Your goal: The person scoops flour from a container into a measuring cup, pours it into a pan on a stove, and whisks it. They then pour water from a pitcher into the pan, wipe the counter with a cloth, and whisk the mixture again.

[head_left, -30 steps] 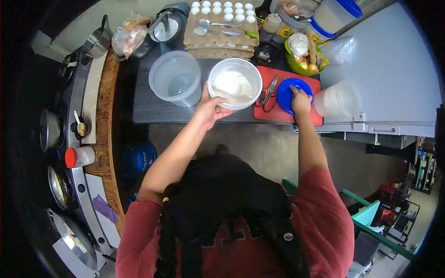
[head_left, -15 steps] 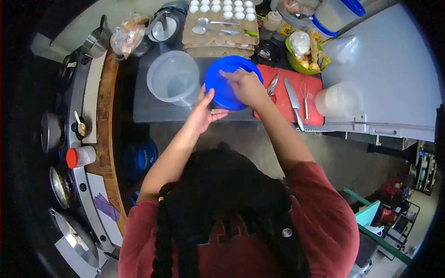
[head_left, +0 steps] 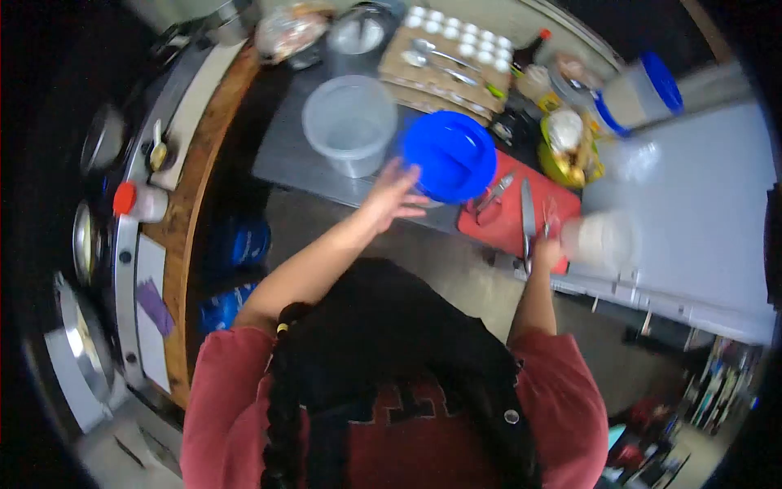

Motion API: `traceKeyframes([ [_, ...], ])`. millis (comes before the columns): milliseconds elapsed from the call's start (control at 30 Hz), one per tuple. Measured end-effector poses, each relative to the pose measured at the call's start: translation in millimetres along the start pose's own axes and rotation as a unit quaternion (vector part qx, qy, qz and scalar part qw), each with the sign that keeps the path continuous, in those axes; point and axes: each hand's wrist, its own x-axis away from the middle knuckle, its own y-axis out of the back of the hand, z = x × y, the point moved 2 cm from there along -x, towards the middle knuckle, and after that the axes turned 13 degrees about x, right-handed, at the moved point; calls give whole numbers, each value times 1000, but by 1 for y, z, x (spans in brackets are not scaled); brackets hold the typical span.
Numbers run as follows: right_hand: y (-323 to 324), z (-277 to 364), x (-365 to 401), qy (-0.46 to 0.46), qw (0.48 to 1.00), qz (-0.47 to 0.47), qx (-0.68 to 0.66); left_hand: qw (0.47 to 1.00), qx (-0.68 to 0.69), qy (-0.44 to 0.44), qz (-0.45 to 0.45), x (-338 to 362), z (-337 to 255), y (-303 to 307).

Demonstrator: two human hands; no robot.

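Observation:
My left hand point(head_left: 393, 197) is at the lower left edge of a round blue lid point(head_left: 450, 156), its fingers spread and the thumb side against or very near the rim. A pale edge shows under the lid; what it rests on is mostly hidden. My right hand point(head_left: 546, 253) is on the red cutting board's lower right part, closed around the handle of a small wire whisk point(head_left: 552, 213), somewhat blurred. Beside it a knife point(head_left: 528, 208) and scissors point(head_left: 494, 192) lie on the red cutting board point(head_left: 509, 224). Left of the lid stands an open clear plastic tub point(head_left: 350, 122).
Egg trays point(head_left: 440, 69) with spoons on top stand at the back. A green bowl of vegetables point(head_left: 562, 167), a whitish-filled container point(head_left: 603, 240) and a white fridge-like surface point(head_left: 684, 196) are at the right. A wooden counter edge point(head_left: 199, 212) and stove run along the left.
My right hand has left the blue lid and moved right and down to the whisk. The left hand has loosened to spread fingers at the lid's edge. The whole view has shifted and turned.

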Motion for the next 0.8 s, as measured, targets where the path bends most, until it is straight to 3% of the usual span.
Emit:
traceKeyframes([
  [33, 41, 8, 23, 48, 996, -74, 14, 1000, -22, 5, 11, 7, 3, 5],
  [67, 9, -12, 14, 56, 997, 3, 54, 999, -44, 11, 18, 17, 6, 12],
  [100, 28, -4, 26, 53, 998, 18, -14, 997, -59, 38, 38, 24, 13, 25],
  [133, 25, -5, 27, 90, 996, -6, 28, 994, -73, 65, 56, 32, 18, 40],
  [200, -4, -13, 24, 61, 997, 17, 47, 979, -140, 122, 86, 62, 13, 71],
  [233, -28, -26, 13, 72, 995, 12, 74, 985, -125, 103, 56, 76, 10, 99],
  [300, 0, -5, 20, 77, 994, 26, 66, 948, -279, 141, 59, 99, 4, 154],
  [367, 22, 1, 18, 39, 994, -79, -60, 942, -320, 76, -69, 150, -24, 214],
  [433, 53, 26, 19, 13, 967, -167, -193, 847, -448, -43, -282, 200, -41, 306],
  [500, 119, 74, 31, 27, 931, -242, -274, 764, -428, -42, -481, 278, -76, 357],
  [533, 159, 103, 38, 41, 915, -281, -286, 662, -489, -90, -561, 308, -73, 414],
  [567, 203, 139, 50, 74, 891, -323, -311, 646, -469, -117, -590, 343, -82, 447],
  [600, 246, 175, 65, 103, 862, -365, -336, 574, -498, -121, -639, 374, -87, 479],
  [633, 281, 209, 81, 113, 851, -363, -362, 575, -472, -124, -656, 407, -101, 498],
  [667, 311, 243, 100, 122, 839, -361, -388, 523, -477, -143, -692, 433, -101, 533],
  [700, 336, 279, 119, 167, 820, -386, -389, 506, -485, -112, -704, 458, -106, 561],
  [733, 354, 313, 139, 211, 798, -411, -386, 501, -486, -122, -705, 476, -108, 582],
  [800, 354, 392, 190, 303, 749, -391, -441, 392, -544, -115, -733, 506, -106, 619],
])
